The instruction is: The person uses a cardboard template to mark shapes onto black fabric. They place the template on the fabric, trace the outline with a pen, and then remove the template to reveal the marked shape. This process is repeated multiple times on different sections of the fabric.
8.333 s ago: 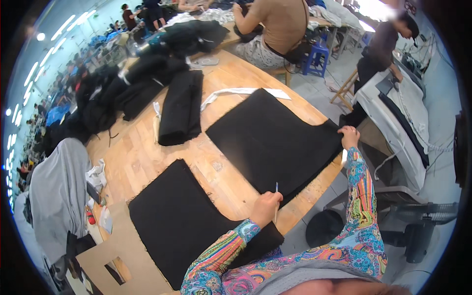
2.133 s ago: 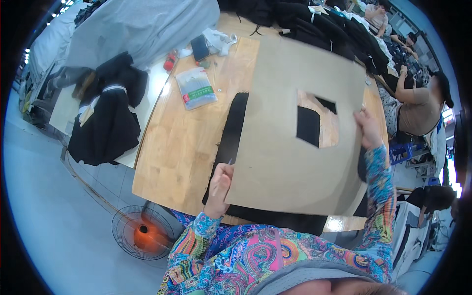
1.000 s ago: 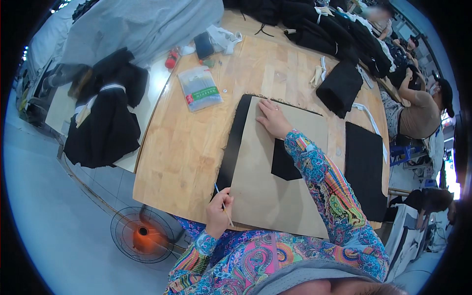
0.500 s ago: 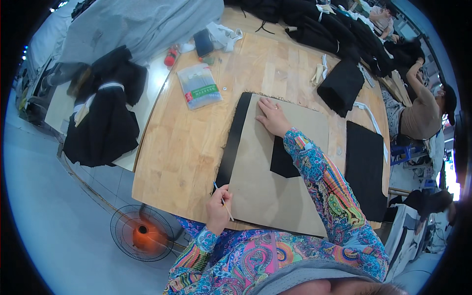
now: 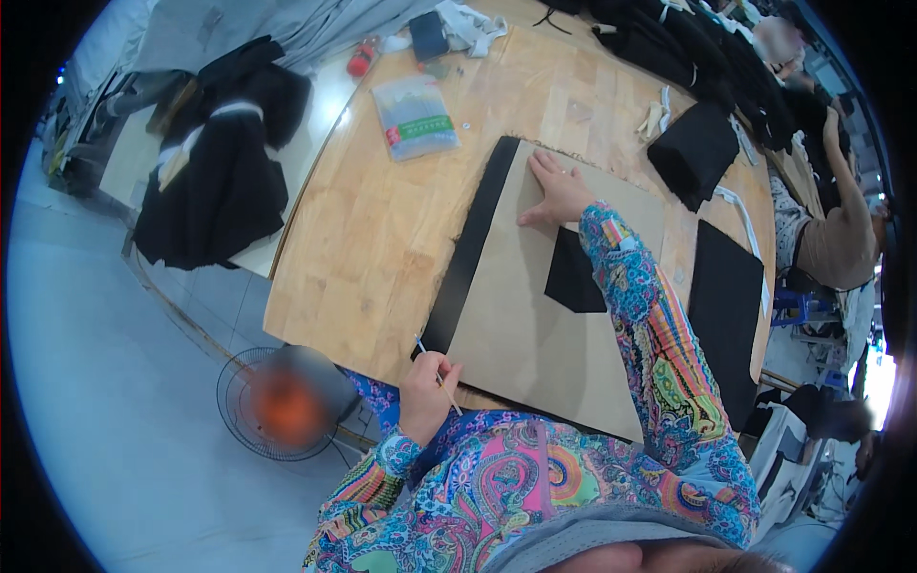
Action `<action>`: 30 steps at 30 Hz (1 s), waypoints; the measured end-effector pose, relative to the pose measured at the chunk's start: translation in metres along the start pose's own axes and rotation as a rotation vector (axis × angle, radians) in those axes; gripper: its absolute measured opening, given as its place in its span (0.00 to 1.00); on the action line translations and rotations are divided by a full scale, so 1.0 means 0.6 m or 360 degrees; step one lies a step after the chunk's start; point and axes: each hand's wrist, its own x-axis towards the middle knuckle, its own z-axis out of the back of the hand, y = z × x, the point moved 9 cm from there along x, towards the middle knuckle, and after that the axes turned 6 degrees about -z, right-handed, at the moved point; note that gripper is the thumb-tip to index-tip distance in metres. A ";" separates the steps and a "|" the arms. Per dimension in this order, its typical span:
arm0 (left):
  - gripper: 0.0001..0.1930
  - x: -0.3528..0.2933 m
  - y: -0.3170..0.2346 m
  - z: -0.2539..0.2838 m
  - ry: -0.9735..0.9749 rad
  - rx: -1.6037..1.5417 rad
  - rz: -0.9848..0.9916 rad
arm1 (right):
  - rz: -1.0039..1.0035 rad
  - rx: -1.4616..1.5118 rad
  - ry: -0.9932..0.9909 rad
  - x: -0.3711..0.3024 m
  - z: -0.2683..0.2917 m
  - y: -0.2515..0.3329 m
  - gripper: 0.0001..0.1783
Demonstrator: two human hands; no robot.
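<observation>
A beige card pattern (image 5: 516, 296) lies on black fabric (image 5: 470, 253), which shows as a strip along its left side and through a cutout in the card. My right hand (image 5: 562, 191) rests flat near the card's top edge, fingers and thumb spread. At the lower left corner of the card, my left hand (image 5: 425, 393) is closed around a slim pencil (image 5: 446, 390) with a blue end. The pencil is tilted, its blue end pointing up and away from me. My right forearm covers part of the card and of the cutout.
On the wooden table (image 5: 353, 239) lie a clear plastic packet (image 5: 416, 119), a folded black cloth (image 5: 695, 153) and another black fabric piece (image 5: 723, 315). Black garments (image 5: 215, 181) hang off a side table. A fan (image 5: 285, 401) stands below left. Another person (image 5: 836, 239) works at right.
The whole view has shifted, so the table sits higher in it. My right thumb is spread farther from the fingers. My left hand still grips the pencil near the card's lower left corner.
</observation>
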 end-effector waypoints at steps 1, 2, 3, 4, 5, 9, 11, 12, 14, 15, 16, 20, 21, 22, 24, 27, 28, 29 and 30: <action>0.10 -0.004 0.002 0.005 -0.0015 0.0044 0.0003 | -0.0005 -0.0005 0.0005 0.001 0.002 0.000 0.69; 0.10 -0.005 0.005 0.008 -0.0029 0.0087 0.0005 | -0.0011 -0.0010 0.0010 0.001 0.003 0.000 0.69; 0.10 -0.007 0.009 0.012 -0.0041 0.0131 0.0007 | -0.0008 -0.0008 0.0007 0.000 0.004 0.000 0.69; 0.10 -0.008 0.019 0.009 -0.0020 0.0113 0.0045 | -0.0003 -0.0009 0.0003 0.001 0.004 0.000 0.69; 0.10 -0.008 0.029 0.007 0.0001 0.0096 0.0082 | 0.0000 -0.0009 0.0000 0.003 0.003 0.001 0.69; 0.10 -0.007 0.046 0.004 0.0039 -0.0055 0.0223 | 0.0013 -0.0003 -0.0018 0.003 0.006 0.003 0.70; 0.09 -0.006 0.048 0.002 0.0041 -0.0114 0.0254 | 0.0006 0.0001 -0.0024 0.003 0.005 0.000 0.70; 0.09 -0.005 0.049 0.002 0.0041 -0.0134 0.0267 | 0.0002 0.0003 -0.0028 0.003 0.005 -0.002 0.70; 0.09 -0.006 0.049 0.003 0.0040 -0.0163 0.0297 | 0.0004 0.0015 -0.0032 0.003 0.005 -0.001 0.70; 0.09 -0.006 0.049 0.004 0.0043 -0.0173 0.0310 | 0.0005 0.0021 -0.0034 0.003 0.005 -0.001 0.70; 0.09 -0.005 0.050 0.003 0.0044 -0.0186 0.0320 | 0.0003 0.0020 -0.0035 0.003 0.006 0.000 0.69; 0.09 -0.006 0.054 0.003 0.0028 -0.0214 0.0293 | 0.0000 0.0023 -0.0039 0.001 0.008 0.004 0.69; 0.09 -0.006 0.055 0.003 0.0026 -0.0215 0.0294 | 0.0001 0.0026 -0.0042 0.000 0.008 0.005 0.69; 0.09 -0.006 0.056 0.003 0.0027 -0.0215 0.0295 | 0.0001 0.0031 -0.0044 0.001 0.008 0.004 0.69; 0.09 -0.007 0.058 0.001 0.0044 -0.0237 0.0308 | 0.0000 0.0040 -0.0048 0.002 0.005 0.003 0.69; 0.09 -0.007 0.061 -0.001 0.0069 -0.0246 0.0325 | -0.0013 0.0035 -0.0032 0.002 0.004 0.000 0.69; 0.09 -0.006 0.061 -0.002 0.0075 -0.0242 0.0329 | -0.0013 0.0037 -0.0032 0.003 0.004 -0.001 0.70; 0.09 -0.006 0.061 -0.002 0.0076 -0.0244 0.0333 | -0.0013 0.0039 -0.0031 0.003 0.003 -0.002 0.70; 0.09 -0.007 0.061 -0.002 0.0078 -0.0246 0.0336 | -0.0015 0.0042 -0.0031 0.003 0.002 -0.003 0.70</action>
